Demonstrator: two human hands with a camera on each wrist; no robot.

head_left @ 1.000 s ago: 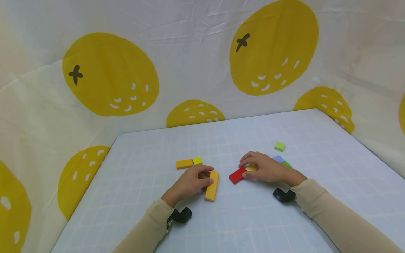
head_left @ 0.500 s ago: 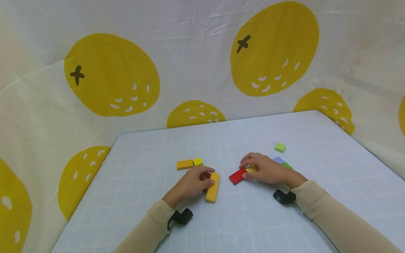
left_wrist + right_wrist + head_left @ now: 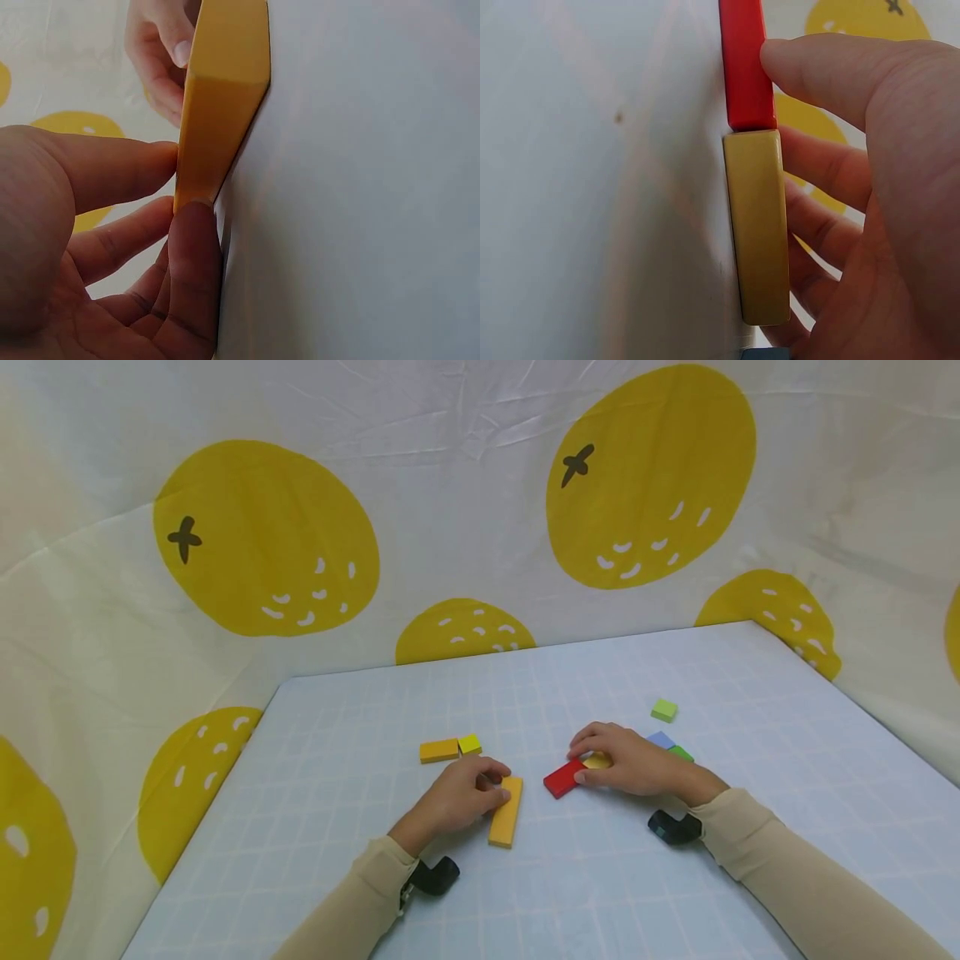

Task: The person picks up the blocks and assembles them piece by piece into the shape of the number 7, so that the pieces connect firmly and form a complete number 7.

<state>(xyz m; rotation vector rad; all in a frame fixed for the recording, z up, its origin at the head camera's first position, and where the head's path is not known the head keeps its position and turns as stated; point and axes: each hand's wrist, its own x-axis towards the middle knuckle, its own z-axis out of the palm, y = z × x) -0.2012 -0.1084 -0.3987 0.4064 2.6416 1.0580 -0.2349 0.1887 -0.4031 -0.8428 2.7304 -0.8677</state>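
My left hand [image 3: 459,795] is at the far end of a long orange block [image 3: 506,814] lying on the table. In the left wrist view, its thumb touches the top of the orange block [image 3: 221,112], and a bent finger meets the block low, near the table. To the right, my right hand [image 3: 637,762] rests over two blocks set end to end. Its thumb is on the red block [image 3: 562,778]; the other fingers reach along the far side of the pale yellow block [image 3: 757,225], partly hidden under the hand in the head view.
A shorter orange block [image 3: 438,751] and a yellow block [image 3: 469,744] lie beyond the left hand. Behind the right hand are a blue block [image 3: 661,739] and a green block [image 3: 681,752], partly covered. Farther back sits a light green block [image 3: 663,710]. A patterned curtain [image 3: 465,527] borders the table.
The long orange block has slid slightly toward the person, its far end showing more beside the left fingers. My left hand has shifted a little with it. The right hand stays on its blocks.
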